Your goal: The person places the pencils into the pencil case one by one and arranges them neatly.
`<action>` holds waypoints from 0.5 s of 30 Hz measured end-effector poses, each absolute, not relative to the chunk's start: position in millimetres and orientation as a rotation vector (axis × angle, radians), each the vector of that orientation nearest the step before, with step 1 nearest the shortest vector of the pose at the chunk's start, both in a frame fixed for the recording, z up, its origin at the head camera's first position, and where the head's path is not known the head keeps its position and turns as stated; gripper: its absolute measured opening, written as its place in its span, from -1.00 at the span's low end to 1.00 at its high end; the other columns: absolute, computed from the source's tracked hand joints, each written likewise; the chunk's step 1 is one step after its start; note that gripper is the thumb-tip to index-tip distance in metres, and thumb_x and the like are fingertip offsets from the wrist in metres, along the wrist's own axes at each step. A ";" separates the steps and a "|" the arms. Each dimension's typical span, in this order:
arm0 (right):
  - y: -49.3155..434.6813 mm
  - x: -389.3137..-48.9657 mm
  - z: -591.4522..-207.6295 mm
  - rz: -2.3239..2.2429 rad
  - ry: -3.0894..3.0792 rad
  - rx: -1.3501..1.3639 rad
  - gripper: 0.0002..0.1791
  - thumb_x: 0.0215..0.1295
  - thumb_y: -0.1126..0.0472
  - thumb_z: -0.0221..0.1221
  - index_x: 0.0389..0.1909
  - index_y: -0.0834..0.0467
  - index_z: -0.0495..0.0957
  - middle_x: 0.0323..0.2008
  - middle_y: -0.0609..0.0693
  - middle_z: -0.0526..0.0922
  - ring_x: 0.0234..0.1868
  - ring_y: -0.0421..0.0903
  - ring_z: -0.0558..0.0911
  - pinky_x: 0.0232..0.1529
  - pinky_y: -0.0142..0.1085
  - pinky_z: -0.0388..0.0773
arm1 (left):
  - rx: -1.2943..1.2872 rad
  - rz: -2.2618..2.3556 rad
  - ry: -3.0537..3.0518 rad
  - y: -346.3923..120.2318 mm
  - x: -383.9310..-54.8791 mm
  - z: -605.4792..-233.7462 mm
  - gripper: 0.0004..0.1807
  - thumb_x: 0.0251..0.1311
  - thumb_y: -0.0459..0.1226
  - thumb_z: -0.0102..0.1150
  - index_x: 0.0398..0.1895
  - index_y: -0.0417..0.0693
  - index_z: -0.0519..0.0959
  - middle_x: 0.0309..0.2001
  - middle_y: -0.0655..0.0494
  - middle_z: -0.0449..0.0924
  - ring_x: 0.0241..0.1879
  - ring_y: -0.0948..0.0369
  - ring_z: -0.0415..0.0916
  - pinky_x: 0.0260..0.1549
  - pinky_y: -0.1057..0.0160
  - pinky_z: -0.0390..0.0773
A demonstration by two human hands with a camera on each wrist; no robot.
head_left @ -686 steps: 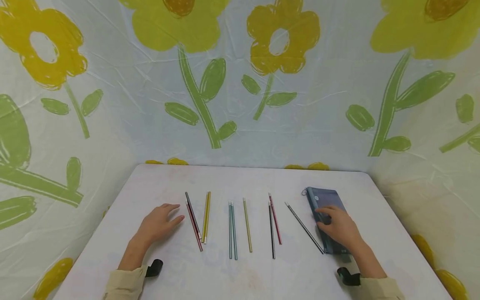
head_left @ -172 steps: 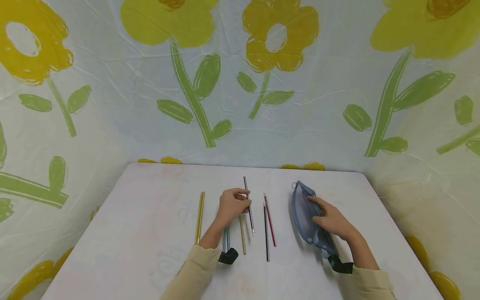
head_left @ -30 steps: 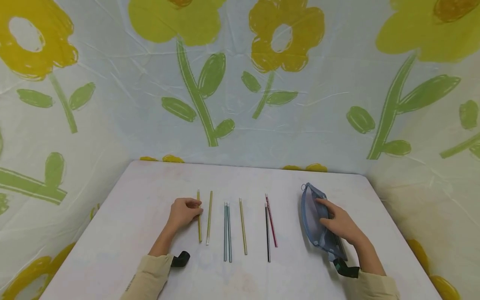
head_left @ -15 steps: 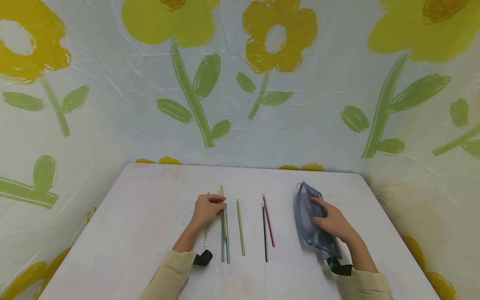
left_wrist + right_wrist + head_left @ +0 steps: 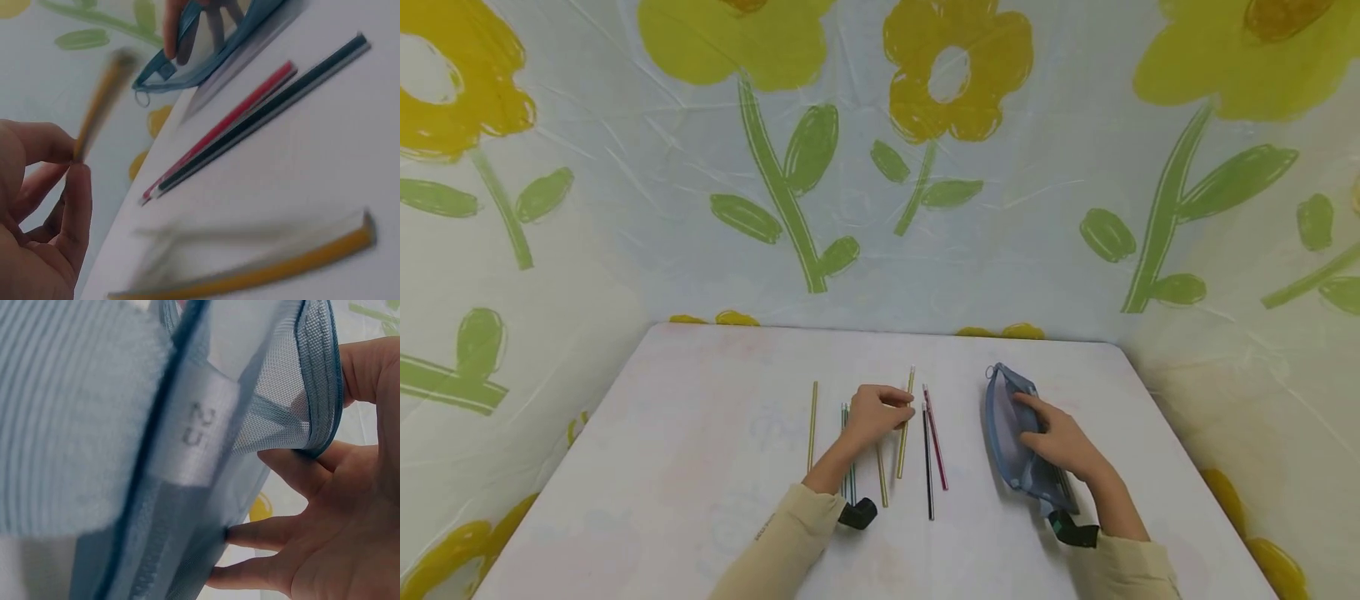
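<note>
My left hand (image 5: pixel 876 414) pinches a gold pencil (image 5: pixel 902 454) between thumb and fingers, above the table and left of the red pencil (image 5: pixel 937 442) and black pencil (image 5: pixel 928 475). In the left wrist view the held pencil (image 5: pixel 103 94) is blurred and points upward. My right hand (image 5: pixel 1063 437) grips the side of a blue mesh pencil case (image 5: pixel 1037 483), whose zipped mouth gapes toward the left. Seen from the right wrist, the thumb and fingers lie on either side of the case's mesh edge (image 5: pixel 284 394). What lies inside the case is mostly hidden.
Another gold pencil (image 5: pixel 882 483) lies beneath the left wrist, with two teal pencils (image 5: pixel 852 479) beside it, partly covered by the arm. Farther left is one more gold pencil (image 5: pixel 812 425). A flowered cloth (image 5: pixel 1000 250) hangs behind the white table (image 5: pixel 700 417).
The left hand picked up the leftmost gold pencil and carried it rightward. Since the oldest frame, the case has been opened and three red and black pencils have left the table.
</note>
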State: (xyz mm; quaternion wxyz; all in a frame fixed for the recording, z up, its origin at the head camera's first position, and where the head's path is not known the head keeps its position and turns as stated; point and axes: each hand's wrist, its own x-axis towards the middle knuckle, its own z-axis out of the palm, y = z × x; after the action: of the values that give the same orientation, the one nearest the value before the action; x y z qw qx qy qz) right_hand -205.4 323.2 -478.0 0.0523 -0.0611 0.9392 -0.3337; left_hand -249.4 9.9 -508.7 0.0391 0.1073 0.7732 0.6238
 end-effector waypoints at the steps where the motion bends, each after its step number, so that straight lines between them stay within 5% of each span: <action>1: 323.3 -205.5 -477.8 -1.022 2.856 -0.185 -0.26 0.13 0.29 0.12 0.40 0.28 0.21 0.35 0.48 0.15 0.29 0.47 0.23 0.07 0.32 0.34 | 0.350 1.907 2.368 14.6 -249.8 -508.7 -0.82 0.08 -0.39 0.33 -0.22 -0.25 0.72 -0.40 0.14 0.66 -0.51 0.26 0.60 -0.50 0.28 0.62; 15: 323.5 -205.9 -480.1 -1.022 2.847 -0.167 -0.26 0.16 0.30 0.12 0.42 0.26 0.19 0.37 0.46 0.13 0.29 0.46 0.23 0.10 0.31 0.33 | 0.335 2.014 2.177 73.3 -249.2 -500.1 -0.88 0.14 -0.38 0.31 -0.28 -0.23 0.73 -0.41 0.17 0.67 -0.54 0.25 0.63 -0.50 0.29 0.65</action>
State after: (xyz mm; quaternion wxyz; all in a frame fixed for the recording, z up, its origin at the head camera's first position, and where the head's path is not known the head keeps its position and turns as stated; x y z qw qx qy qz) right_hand -205.9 323.5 -480.1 0.0561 -0.0552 0.9383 -0.3369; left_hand -249.2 73.3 -500.1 0.0783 0.1117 0.7272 0.6727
